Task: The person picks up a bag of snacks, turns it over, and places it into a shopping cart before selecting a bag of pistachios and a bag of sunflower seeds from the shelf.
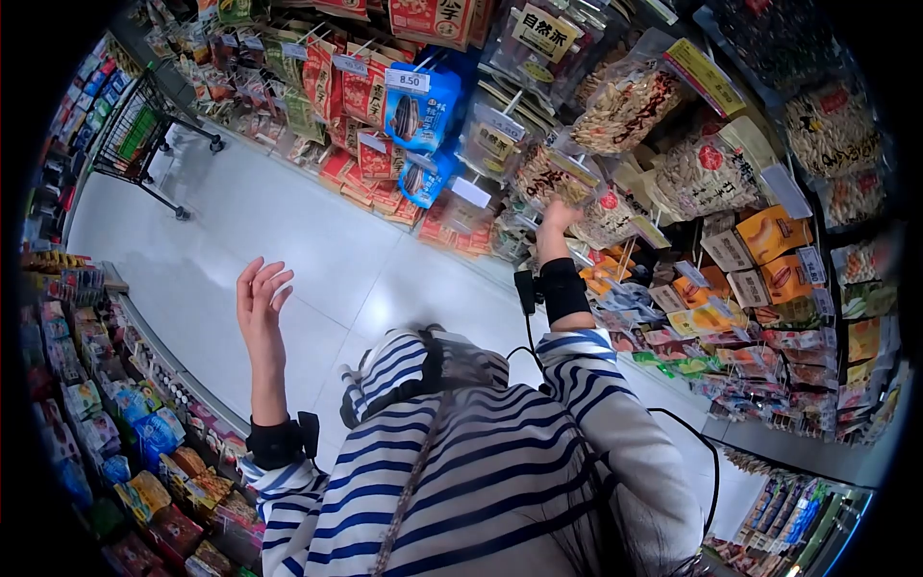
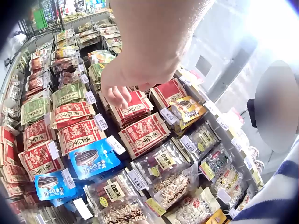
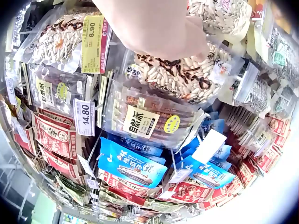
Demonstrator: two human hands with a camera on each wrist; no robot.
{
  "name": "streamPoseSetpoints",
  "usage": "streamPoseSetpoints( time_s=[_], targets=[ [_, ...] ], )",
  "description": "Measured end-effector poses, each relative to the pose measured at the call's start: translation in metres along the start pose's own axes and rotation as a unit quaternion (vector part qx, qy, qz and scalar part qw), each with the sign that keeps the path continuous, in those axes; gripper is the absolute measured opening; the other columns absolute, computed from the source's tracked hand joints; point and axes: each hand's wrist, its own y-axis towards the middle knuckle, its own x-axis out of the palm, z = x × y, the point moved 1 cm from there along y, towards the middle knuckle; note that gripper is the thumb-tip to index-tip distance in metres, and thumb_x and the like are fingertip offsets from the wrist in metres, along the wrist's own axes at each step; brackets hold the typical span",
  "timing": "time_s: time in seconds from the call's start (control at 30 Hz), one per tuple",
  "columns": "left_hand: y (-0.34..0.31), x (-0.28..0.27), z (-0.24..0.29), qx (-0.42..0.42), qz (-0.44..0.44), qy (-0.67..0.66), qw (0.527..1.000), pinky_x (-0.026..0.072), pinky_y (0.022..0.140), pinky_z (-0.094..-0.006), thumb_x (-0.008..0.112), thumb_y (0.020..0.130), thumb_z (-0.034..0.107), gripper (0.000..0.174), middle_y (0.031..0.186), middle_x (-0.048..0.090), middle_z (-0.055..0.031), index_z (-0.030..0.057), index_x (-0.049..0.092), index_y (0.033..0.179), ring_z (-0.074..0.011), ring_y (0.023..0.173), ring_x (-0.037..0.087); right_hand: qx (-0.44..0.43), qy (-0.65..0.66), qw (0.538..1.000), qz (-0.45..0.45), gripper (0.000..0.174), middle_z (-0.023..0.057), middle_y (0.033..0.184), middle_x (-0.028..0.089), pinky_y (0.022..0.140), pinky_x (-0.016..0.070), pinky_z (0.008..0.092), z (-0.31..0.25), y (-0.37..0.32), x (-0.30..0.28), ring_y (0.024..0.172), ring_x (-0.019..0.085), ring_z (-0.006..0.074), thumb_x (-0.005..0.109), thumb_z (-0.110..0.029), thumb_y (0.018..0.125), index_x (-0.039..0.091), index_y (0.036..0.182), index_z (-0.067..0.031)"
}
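My right hand (image 1: pixel 556 223) reaches to the hanging rack and is right at a clear bag of white seeds (image 1: pixel 548 181) mixed with dark red pieces. In the right wrist view that seed bag (image 3: pixel 175 77) lies just under the hand (image 3: pixel 161 32), whose fingers are hidden; I cannot tell if they grip it. My left hand (image 1: pixel 261 298) is raised over the aisle floor, holding nothing, its fingers loosely bent. The left wrist view shows the left hand (image 2: pixel 128 77) overlapping red seed packets (image 2: pixel 145 134) on the rack.
Blue seed bags (image 1: pixel 421 111) and clear bags (image 3: pixel 142 116) with yellow labels hang around the right hand. Price tags (image 3: pixel 84 117) stick out on hooks. A shopping cart (image 1: pixel 135 135) stands up the aisle. Another shelf of packets (image 1: pixel 159 433) runs along the left.
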Motion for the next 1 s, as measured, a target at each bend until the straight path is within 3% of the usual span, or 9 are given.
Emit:
streamPoseSetpoints(
  time_s=[0.17,0.37,0.47,0.53,0.67,0.73,0.87,0.93,1.0],
  targets=[
    [-0.003,-0.003,-0.002,0.008,-0.001,-0.005,1.000,0.0365,0.082,-0.0295,0.043,0.083,0.027,0.041,0.108,0.048,-0.0094,0.0040,0.036,0.117,-0.0173,0.097,0.049,0.012,0.089,0.996,-0.029,0.073,0.0240,0.112,0.035,0.089,0.0301,0.0337,0.000,-0.003,-0.004,0.100,0.042,0.0288,0.060,-0.002,0.065,0.014,0.120,0.0081],
    [-0.001,0.000,-0.003,0.007,-0.006,-0.007,1.000,0.0372,0.082,-0.0292,0.043,0.083,0.026,0.040,0.107,0.048,-0.0094,0.0038,0.036,0.116,-0.0167,0.095,0.050,0.075,-0.051,0.996,0.021,0.065,0.0199,0.114,0.035,0.087,0.0315,0.0339,-0.004,0.000,-0.008,0.098,0.042,0.0258,0.063,-0.002,0.064,0.023,0.115,0.0045],
    [0.004,0.010,-0.006,0.000,-0.021,0.010,1.000,0.0384,0.080,-0.0280,0.044,0.083,0.025,0.037,0.105,0.049,-0.0091,0.0037,0.038,0.114,-0.0158,0.093,0.051,-0.066,-0.013,0.998,0.018,0.062,0.0172,0.107,0.043,0.078,0.0371,0.0307,0.026,0.033,-0.015,0.094,0.046,0.0228,0.064,-0.009,0.067,0.026,0.113,0.0044],
    [0.009,0.025,-0.007,-0.003,-0.053,0.032,0.998,0.0393,0.078,-0.0268,0.044,0.083,0.023,0.035,0.104,0.050,-0.0086,0.0036,0.039,0.112,-0.0151,0.092,0.052,-0.093,0.025,0.993,-0.073,0.053,0.0128,0.098,0.048,0.074,0.0382,0.0282,0.014,0.037,-0.021,0.087,0.047,0.0184,0.065,-0.012,0.068,0.034,0.107,0.0038],
    [0.035,0.081,-0.026,-0.006,-0.190,0.065,0.980,0.0403,0.076,-0.0236,0.045,0.082,0.013,0.026,0.099,0.053,-0.0066,0.0027,0.043,0.106,-0.0135,0.090,0.052,-0.140,0.084,0.964,-0.210,0.030,0.0036,0.078,0.050,0.065,0.0386,0.0237,-0.015,0.033,-0.033,0.071,0.047,0.0109,0.065,-0.017,0.071,0.049,0.089,0.0011],
    [0.049,0.120,-0.049,0.003,-0.263,0.053,0.963,0.0405,0.076,-0.0234,0.045,0.082,0.007,0.022,0.097,0.053,-0.0060,0.0021,0.045,0.104,-0.0127,0.088,0.052,-0.132,0.005,0.967,-0.216,0.026,0.0026,0.077,0.052,0.065,0.0384,0.0233,-0.017,0.038,-0.039,0.069,0.047,0.0103,0.064,-0.017,0.071,0.052,0.087,0.0004],
    [0.077,0.206,-0.087,0.077,-0.334,0.168,0.924,0.0426,0.075,-0.0261,0.045,0.083,0.010,0.023,0.098,0.053,-0.0071,0.0043,0.048,0.105,-0.0128,0.089,0.052,-0.079,-0.108,0.957,-0.258,0.022,0.0057,0.080,0.057,0.069,0.0396,0.0251,-0.015,0.048,-0.043,0.072,0.050,0.0114,0.063,-0.012,0.071,0.056,0.084,0.0040],
    [0.088,0.250,-0.102,0.027,-0.360,0.173,0.916,0.0430,0.076,-0.0280,0.047,0.082,0.013,0.028,0.101,0.051,-0.0095,0.0061,0.046,0.109,-0.0164,0.091,0.052,-0.117,-0.089,0.948,-0.282,0.022,0.0072,0.083,0.058,0.070,0.0397,0.0254,-0.020,0.044,-0.040,0.074,0.050,0.0118,0.062,-0.011,0.072,0.057,0.087,0.0038],
    [0.098,0.288,-0.123,0.177,-0.336,0.208,0.902,0.0390,0.084,-0.0326,0.049,0.080,0.016,0.037,0.110,0.047,-0.0147,0.0034,0.042,0.114,-0.0240,0.099,0.049,-0.128,-0.063,0.944,-0.296,0.023,0.0084,0.085,0.058,0.071,0.0397,0.0259,-0.032,0.033,-0.037,0.075,0.051,0.0126,0.062,-0.011,0.072,0.057,0.089,0.0041]
  ],
)
